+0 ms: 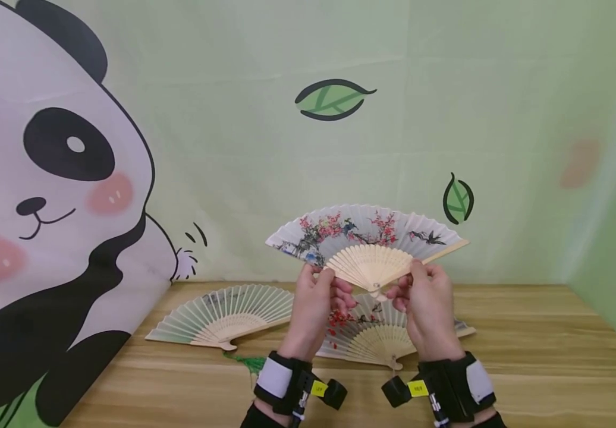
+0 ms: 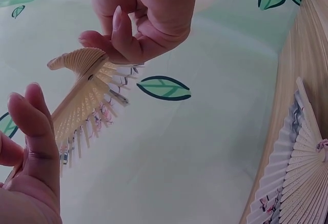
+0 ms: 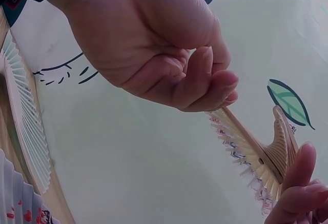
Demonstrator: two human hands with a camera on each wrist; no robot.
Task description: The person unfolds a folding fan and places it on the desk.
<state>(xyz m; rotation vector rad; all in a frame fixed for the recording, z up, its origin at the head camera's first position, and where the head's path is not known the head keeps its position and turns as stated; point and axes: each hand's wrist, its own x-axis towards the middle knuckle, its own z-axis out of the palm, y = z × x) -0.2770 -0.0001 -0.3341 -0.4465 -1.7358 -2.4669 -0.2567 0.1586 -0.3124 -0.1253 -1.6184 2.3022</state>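
Note:
A white folding fan (image 1: 369, 258) with pink blossoms and birds is spread wide above the table, its bamboo ribs converging at the bottom pivot. My left hand (image 1: 313, 303) pinches its left side, thumb in front. The right guard stick is gripped by my right hand (image 1: 430, 306), thumb on the near side. In the left wrist view, the fan (image 2: 84, 101) appears edge-on between both hands, with my right hand (image 2: 148, 19) at the top. The right wrist view shows my left hand (image 3: 148, 49) above and my right fingertips (image 3: 302, 165) near the pivot.
On the wooden table (image 1: 527, 368) lie two more spread fans: a green one (image 1: 222, 321) at left with a green tassel (image 1: 251, 362), and a white one with red blossoms (image 1: 380, 342) below my hands. A panda-printed backdrop (image 1: 233, 148) stands behind.

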